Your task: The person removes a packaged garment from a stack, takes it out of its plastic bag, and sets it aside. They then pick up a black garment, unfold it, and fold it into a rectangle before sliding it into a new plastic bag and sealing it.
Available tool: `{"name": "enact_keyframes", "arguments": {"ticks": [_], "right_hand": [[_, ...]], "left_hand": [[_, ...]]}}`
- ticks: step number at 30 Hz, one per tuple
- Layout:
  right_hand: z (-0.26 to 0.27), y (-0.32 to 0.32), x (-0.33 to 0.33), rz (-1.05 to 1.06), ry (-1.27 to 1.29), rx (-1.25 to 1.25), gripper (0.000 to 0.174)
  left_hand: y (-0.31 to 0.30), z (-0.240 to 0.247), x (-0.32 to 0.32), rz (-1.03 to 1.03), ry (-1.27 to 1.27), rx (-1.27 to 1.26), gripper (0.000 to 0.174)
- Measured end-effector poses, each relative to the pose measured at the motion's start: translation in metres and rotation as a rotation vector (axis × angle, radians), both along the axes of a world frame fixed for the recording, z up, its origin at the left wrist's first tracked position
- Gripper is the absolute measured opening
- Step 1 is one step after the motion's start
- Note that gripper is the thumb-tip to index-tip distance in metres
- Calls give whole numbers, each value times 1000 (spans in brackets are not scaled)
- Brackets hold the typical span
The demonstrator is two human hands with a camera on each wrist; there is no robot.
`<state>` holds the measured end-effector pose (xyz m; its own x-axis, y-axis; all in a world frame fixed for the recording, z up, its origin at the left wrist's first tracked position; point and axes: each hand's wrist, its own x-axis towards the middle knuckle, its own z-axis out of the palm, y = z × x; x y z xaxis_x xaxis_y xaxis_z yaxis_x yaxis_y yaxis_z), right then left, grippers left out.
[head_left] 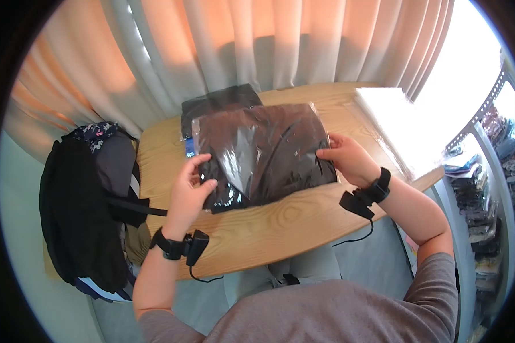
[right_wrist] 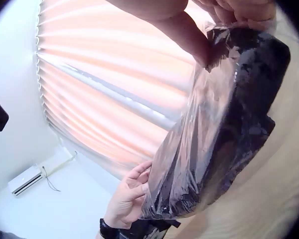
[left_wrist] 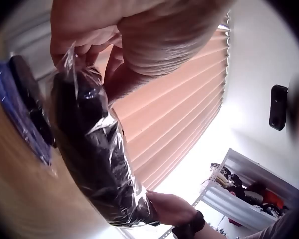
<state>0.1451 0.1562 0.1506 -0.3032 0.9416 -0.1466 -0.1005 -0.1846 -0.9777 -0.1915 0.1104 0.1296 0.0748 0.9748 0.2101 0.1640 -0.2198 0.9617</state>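
A dark folded item in a clear, shiny plastic bag is held above the wooden table between both hands. The left hand pinches its left edge, thumb on the near face. At the right edge, the right hand grips the bag with thumb in front and fingers behind. In the left wrist view the bag hangs from the left hand. The right wrist view shows the right hand holding a corner of the bag.
Another dark bagged item lies behind on the table. A stack of clear plastic bags is at the table's right. A black backpack stands at the left, and shelves with bagged items stand at the right.
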Motion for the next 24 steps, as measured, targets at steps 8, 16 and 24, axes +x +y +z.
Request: {"name": "enact_keyframes", "arguments": {"ticks": [8, 16, 24], "right_hand": [[28, 151, -78, -8, 50, 152, 34], [-58, 234, -109, -231, -622, 751, 58], [-85, 210, -128, -155, -766, 1066, 41]], "left_hand": [[136, 20, -70, 147, 7, 269, 45], [186, -38, -96, 277, 610, 270, 56], [195, -56, -94, 277, 690, 240, 45]]}}
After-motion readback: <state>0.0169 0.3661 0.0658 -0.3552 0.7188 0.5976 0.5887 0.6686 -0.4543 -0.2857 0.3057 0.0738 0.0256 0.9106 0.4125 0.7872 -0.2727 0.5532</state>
